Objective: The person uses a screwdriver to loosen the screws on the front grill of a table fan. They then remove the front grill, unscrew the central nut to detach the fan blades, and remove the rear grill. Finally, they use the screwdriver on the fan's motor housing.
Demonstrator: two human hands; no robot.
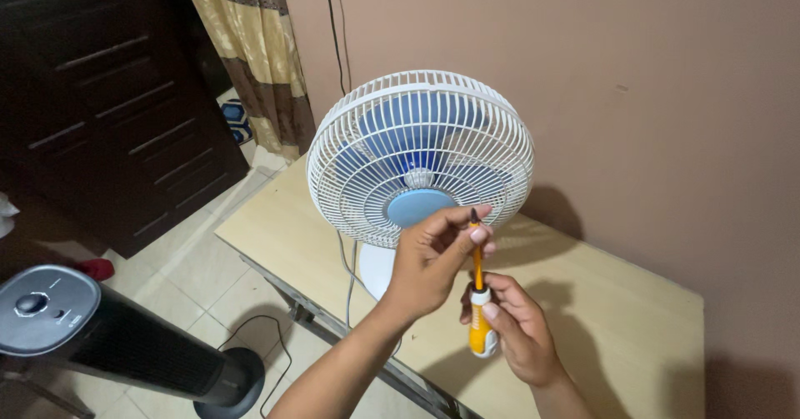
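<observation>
1. Front and centre, an orange-handled screwdriver (477, 302) stands upright between both hands, above the near part of the worktop (600, 302), just in front of the fan.
2. The right hand (517, 327) wraps the handle low down, fingers clenched around it, thumb pressed on the white collar.
3. The left hand (433, 256) comes in from above, fingers pinching the top of the shaft near its dark tip.
4. Right behind the tip sits a white desk fan (419, 156), blue blades behind its wire grille, blue hub cap facing us, its round base on the worktop.
5. A grey cord (348, 277) drops from the fan over the worktop's edge.
6. Lower left, a black tower fan (108, 336) stands on the tiled floor (208, 260).
7. Further back: a dark wooden cabinet (108, 102), a striped curtain (250, 52), and a beige wall (650, 94).
</observation>
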